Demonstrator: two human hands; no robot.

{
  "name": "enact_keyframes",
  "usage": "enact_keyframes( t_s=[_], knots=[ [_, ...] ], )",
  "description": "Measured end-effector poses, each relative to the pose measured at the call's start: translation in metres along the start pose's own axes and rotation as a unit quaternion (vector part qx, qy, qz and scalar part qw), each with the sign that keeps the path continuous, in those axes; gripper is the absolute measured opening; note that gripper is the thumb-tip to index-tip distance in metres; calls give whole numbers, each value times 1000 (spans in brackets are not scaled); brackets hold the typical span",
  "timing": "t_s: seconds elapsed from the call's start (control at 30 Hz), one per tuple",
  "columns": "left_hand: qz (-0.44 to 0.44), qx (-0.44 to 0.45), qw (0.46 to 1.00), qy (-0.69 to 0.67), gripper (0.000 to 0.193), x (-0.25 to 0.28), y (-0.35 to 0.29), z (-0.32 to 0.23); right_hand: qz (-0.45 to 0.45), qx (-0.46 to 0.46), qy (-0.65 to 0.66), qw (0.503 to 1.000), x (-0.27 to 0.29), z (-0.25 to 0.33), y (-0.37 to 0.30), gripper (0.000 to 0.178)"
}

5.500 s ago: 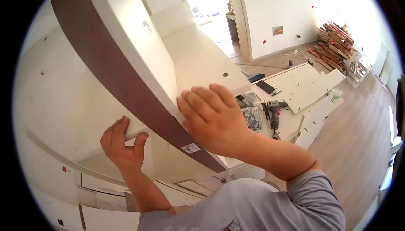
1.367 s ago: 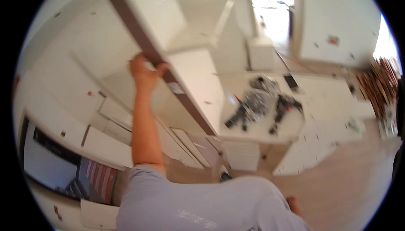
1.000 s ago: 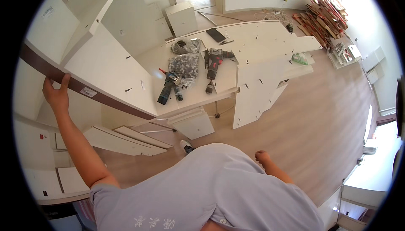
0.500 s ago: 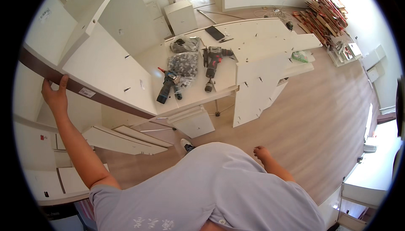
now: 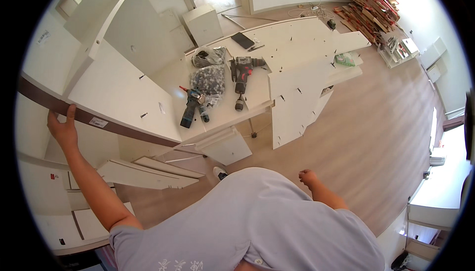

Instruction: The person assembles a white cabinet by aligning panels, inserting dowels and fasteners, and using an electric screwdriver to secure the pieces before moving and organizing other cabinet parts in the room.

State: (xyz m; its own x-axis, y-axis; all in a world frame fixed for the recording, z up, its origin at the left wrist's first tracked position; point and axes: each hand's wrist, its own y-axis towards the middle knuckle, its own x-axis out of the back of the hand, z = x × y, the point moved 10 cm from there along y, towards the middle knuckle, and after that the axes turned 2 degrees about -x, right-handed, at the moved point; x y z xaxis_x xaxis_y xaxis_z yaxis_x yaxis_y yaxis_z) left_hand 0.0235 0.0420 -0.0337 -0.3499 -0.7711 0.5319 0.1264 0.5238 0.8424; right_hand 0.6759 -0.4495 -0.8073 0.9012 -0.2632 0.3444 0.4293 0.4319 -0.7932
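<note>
My left hand grips the dark brown edge of a tall white panel, its fingers and thumb around that edge. The panel stands on a worktop of white boards, and short dark pins stick out of its face. My right hand hangs low beside my body, fingers curled, with nothing visible in it. Between the hands, on the boards, lie a black and red cordless drill, a blue and black power tool and a clear bag of small fittings.
A black phone rests on the boards' far side. White boards lean low at the left. A small white cabinet stands behind the worktop. Stacked wood strips lie at the far right. Wood-look floor spreads to my right.
The worktop and tools have shifted slightly left in view, as my viewpoint turns a little. My left hand keeps its hold on the panel edge; my right hand stays low.
</note>
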Motion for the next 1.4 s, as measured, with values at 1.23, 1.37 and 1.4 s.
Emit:
enact_keyframes(
  t_s=[1.23,1.37,1.4],
  knots=[
    [-31,-53,995,84,78,-2,-12,-48,68,47,-58,995,-23,77,-9,37],
    [-16,-56,994,92,76,12,-12,-59,73,46,-11,996,-45,83,-25,37],
    [-9,-51,995,91,76,11,-13,-61,62,48,-28,997,-46,80,-29,38]
  ],
)
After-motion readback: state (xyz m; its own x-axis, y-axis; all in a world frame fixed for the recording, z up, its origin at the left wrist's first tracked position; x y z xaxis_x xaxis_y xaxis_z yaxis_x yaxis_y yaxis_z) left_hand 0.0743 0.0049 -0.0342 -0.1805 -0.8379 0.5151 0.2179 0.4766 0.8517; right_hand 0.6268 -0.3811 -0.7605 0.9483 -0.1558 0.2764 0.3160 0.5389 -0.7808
